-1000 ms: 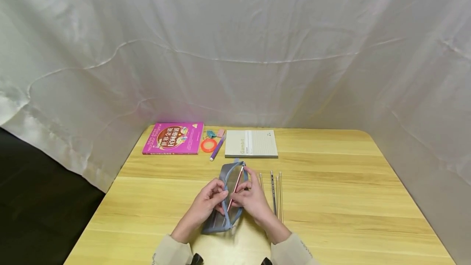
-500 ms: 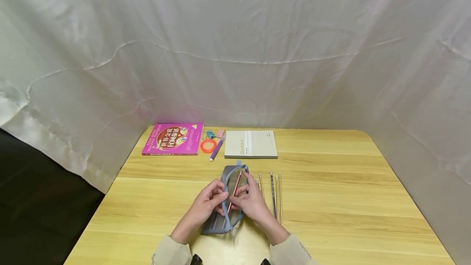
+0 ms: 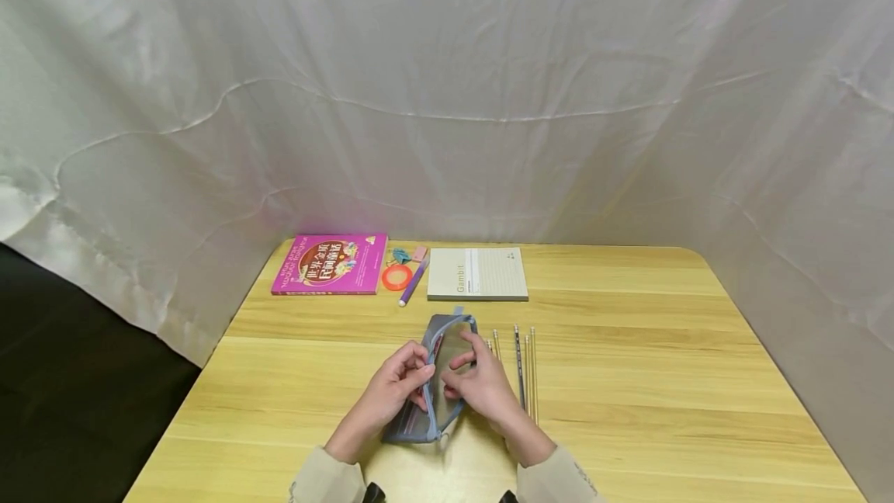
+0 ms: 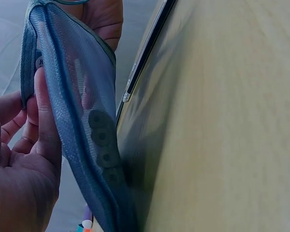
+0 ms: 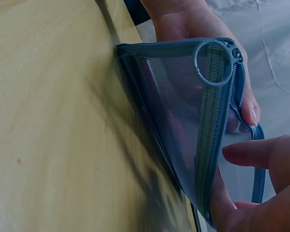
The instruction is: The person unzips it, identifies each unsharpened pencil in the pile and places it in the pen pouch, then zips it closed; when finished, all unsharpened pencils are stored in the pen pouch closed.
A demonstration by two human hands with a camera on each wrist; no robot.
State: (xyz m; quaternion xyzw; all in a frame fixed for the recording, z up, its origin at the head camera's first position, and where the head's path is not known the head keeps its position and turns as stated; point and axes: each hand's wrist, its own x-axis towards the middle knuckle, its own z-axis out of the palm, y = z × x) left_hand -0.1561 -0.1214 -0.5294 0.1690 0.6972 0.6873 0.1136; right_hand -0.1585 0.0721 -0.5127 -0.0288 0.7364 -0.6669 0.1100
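A blue mesh zip pencil case (image 3: 412, 421) stands unzipped in front of the person, its opening facing up. The left hand (image 3: 391, 379) pinches the near-left rim of the opening between thumb and fingers. Over the opening is the right hand (image 3: 482, 386), its fingers loosely bent and apart, with nothing between thumb and forefinger. A red pencil (image 3: 436, 345) leans inside against the left wall, mostly hidden. Through the mesh in the left wrist view, several dark round shapes (image 4: 102, 137) show. A ring zip pull (image 5: 196, 63) hangs at the near end.
Right of the case lie a dark pencil (image 3: 520, 367) and several gold pencils (image 3: 534, 371). Behind are a pink book (image 3: 363, 274), an orange tape roll (image 3: 396, 277), a purple marker (image 3: 414, 282) and a notebook (image 3: 513, 274). Grey cloth (image 3: 559, 138) hangs behind the table.
The right hand has let go of the red pencil, which has dropped into the case and leans to the left wall. The left hand keeps its hold on the rim.
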